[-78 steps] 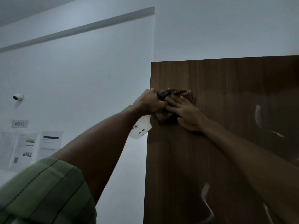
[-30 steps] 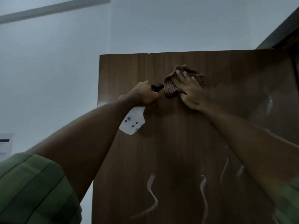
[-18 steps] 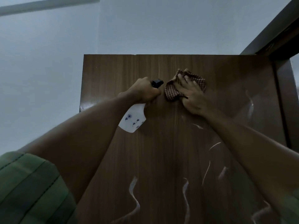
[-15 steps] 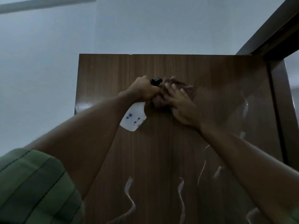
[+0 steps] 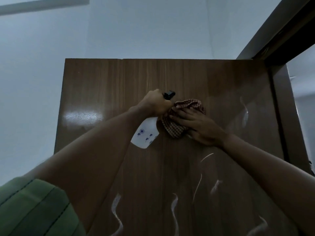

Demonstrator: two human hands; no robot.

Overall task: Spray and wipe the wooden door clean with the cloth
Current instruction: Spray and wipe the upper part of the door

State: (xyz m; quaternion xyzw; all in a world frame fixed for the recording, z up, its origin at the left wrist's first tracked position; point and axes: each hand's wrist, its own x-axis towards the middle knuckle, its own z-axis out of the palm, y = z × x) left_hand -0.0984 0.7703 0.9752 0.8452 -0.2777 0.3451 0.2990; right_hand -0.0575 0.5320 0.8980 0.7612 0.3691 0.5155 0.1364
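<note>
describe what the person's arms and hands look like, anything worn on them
Both forearms are bare, with no watch, ring or glove visible on the left hand or right hand. A short green sleeve with thin dark stripes covers the left upper arm.

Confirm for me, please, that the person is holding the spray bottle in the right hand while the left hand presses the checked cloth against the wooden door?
Not quite: the hands are swapped. In the head view the left hand grips the spray bottle, and the right hand presses the checked cloth flat against the wooden door.
</note>
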